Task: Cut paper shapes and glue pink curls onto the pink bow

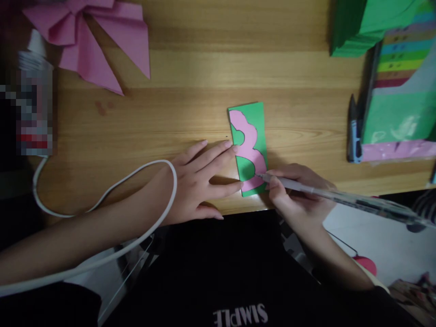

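A green paper rectangle (258, 119) lies near the table's front edge. On top of it is a pink paper cutout (251, 136) with a wavy, scalloped outline and rounded notches on its left side. My left hand (200, 179) rests flat with fingers spread, its fingertips touching the left edge of the papers. My right hand (299, 193) grips a clear-barrelled pen (357, 202), whose tip meets the lower part of the pink cutout beside the lower notch. Dark lines run along parts of the cutout's outline.
A folded pink paper bow (105, 41) lies at the back left, beside a partly blurred tube (36, 104). A white cable (136, 165) loops over my left forearm. At right are a utility knife (354, 131), a colored paper pack (395, 118) and stacked green paper (357, 36).
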Motion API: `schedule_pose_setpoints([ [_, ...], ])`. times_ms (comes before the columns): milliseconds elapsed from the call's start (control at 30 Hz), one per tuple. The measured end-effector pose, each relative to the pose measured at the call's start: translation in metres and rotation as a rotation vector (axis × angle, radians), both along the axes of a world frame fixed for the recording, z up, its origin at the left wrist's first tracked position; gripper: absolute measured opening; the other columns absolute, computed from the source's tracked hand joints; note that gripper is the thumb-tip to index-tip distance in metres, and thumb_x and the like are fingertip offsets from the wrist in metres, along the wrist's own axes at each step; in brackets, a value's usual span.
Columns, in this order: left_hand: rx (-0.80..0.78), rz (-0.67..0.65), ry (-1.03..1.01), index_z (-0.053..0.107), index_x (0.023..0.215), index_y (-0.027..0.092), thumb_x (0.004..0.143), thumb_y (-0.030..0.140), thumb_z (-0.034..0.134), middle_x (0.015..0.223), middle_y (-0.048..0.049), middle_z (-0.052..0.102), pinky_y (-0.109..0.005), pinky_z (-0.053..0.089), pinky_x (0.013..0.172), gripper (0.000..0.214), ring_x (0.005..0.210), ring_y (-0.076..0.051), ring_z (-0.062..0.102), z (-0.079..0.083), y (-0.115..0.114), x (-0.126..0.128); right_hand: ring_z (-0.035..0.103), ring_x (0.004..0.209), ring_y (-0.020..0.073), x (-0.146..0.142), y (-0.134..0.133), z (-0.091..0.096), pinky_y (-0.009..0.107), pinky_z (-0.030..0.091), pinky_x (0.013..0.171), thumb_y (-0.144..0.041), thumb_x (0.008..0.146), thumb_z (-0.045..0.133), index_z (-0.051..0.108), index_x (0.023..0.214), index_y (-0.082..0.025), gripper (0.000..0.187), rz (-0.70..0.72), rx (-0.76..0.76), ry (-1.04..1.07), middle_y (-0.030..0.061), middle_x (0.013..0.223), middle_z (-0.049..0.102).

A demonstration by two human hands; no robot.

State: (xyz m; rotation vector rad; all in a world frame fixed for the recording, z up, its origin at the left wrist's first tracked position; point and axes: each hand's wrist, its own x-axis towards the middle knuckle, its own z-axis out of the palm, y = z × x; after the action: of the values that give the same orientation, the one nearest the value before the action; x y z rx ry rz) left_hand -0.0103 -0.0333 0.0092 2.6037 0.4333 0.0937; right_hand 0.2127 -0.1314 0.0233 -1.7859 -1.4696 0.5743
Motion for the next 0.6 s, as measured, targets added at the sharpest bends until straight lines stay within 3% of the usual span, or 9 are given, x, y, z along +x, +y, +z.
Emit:
schedule_pose_setpoints([
  [267, 0.021, -0.009, -0.007, 0.059, 0.136, 0.035, 0.077, 0.063, 0.071, 0.161, -0.0114, 0.037, -0.050, 0.026, 0.120, 0.066, 0.148, -0.032, 0.034, 0.0002, 0.0007, 0.0001, 0.070, 0.069, 0.0154, -0.0030, -0.0071, -0.0002, 0.028, 0.057, 0.061, -0.019, 0.086, 0.072, 0.073, 0.099, -0.026, 0.015, -0.074, 0.033, 0.173, 0.0006, 0.088, 0.076],
  [600, 0.031, -0.019, -0.020, 0.061, 0.134, 0.038, 0.079, 0.064, 0.069, 0.163, -0.0073, 0.033, -0.050, 0.022, 0.121, 0.062, 0.148, -0.034, 0.032, -0.0026, -0.0007, -0.0011, 0.071, 0.064, 0.0173, -0.0006, -0.0028, 0.0073, 0.029, 0.055, 0.057, -0.021, 0.087, 0.068, 0.070, 0.090, -0.022, 0.004, 0.097, 0.022, -0.067, 0.0018, 0.079, 0.076],
])
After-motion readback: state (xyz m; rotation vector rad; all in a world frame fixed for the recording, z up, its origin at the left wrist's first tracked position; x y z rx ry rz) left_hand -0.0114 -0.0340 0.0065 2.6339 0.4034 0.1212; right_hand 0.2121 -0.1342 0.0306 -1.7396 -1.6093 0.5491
